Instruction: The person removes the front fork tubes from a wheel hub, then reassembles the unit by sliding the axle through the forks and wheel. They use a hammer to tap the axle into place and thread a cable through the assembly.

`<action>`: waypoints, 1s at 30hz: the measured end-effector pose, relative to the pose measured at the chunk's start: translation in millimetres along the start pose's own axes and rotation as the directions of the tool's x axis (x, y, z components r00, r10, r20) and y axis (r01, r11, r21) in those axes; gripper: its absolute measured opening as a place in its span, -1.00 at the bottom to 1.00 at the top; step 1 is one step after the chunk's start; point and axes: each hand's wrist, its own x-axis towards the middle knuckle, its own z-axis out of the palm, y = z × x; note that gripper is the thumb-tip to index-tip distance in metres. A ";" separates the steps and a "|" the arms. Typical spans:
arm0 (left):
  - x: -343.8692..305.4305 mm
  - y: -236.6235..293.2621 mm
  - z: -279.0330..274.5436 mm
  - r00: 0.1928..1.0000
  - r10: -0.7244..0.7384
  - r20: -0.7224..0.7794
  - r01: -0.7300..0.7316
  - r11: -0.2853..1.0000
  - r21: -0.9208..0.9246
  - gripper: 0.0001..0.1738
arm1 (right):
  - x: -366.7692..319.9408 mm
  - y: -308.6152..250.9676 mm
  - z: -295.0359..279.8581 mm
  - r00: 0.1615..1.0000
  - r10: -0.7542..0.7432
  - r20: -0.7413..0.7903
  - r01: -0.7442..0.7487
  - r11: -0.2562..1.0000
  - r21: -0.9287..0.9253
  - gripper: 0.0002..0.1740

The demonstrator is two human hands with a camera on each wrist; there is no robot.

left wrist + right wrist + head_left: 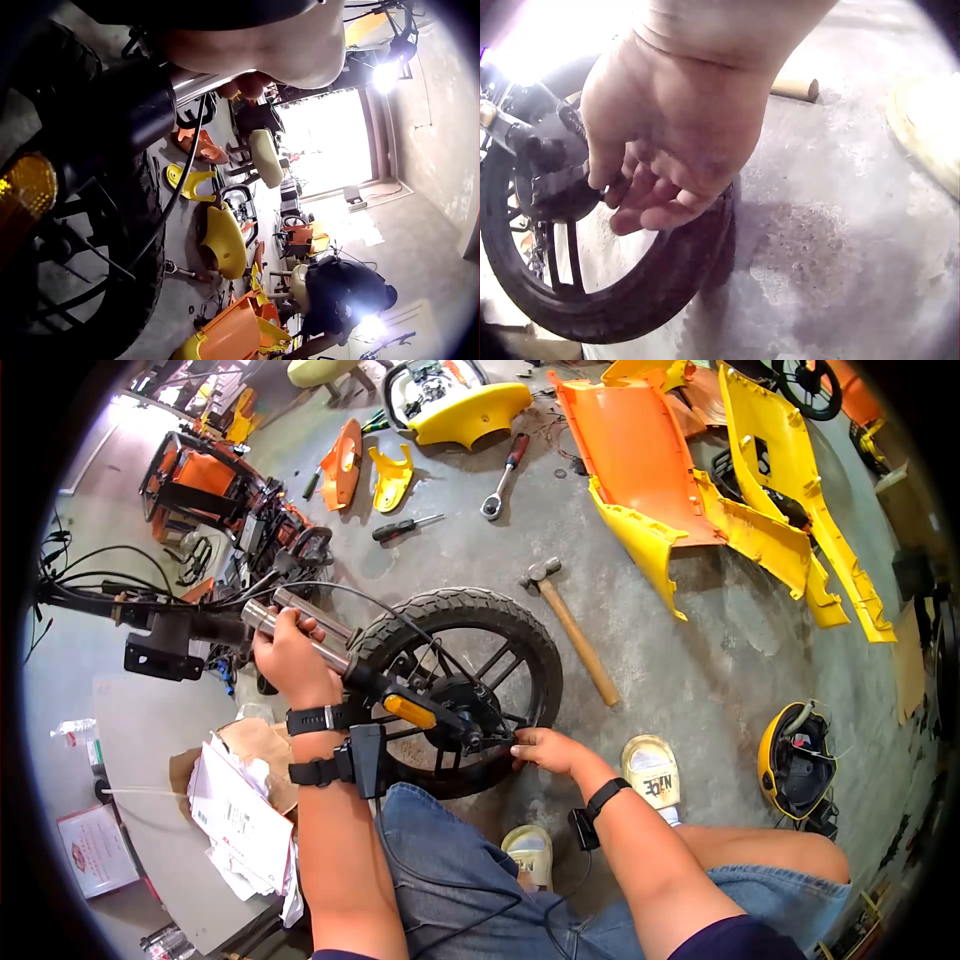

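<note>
My left hand [297, 665] grips a silver fork tube [258, 618], its fingers curled round the metal. Below it, the black lower fork leg [366, 682] carries an amber reflector [410, 710] and runs down to the hub [450, 705] of a spoked wheel [545, 675] with a knobby tyre. At the axle end, my right hand [547, 748] pinches a small dark part [607, 189] between thumb and fingers, beside the hub. I cannot tell what kind of part it is, as the fingers cover most of it.
A hammer [575, 630] lies right of the wheel. Beyond are a screwdriver [405, 528], a ratchet [503, 480] and orange and yellow body panels [640, 460]. A yellow helmet [770, 755] sits at right, papers [240, 815] at left. Another person [341, 296] bends over in the background.
</note>
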 end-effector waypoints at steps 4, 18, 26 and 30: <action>-1.6 0.9 1.9 1.000 0.008 -0.009 -0.008 1.000 0.018 -0.83 | 6.6 8.1 -4.3 0.989 -0.007 0.148 0.006 1.000 0.009 -0.47; 0.9 -3.2 -1.4 1.000 0.015 0.015 -0.016 0.999 0.048 -0.72 | -3.5 3.7 7.3 1.000 -0.018 0.013 0.020 0.986 -0.165 -0.59; -0.1 -2.2 -2.1 1.000 -0.008 0.020 0.008 0.999 0.032 -0.72 | -4.8 9.2 9.4 0.963 -0.200 -0.183 0.143 0.948 -0.283 -0.57; 0.9 -0.9 -4.4 1.000 -0.017 0.026 0.016 0.999 0.048 -0.73 | 3.4 3.1 -6.0 0.954 -0.026 0.298 -0.035 0.980 0.196 -0.69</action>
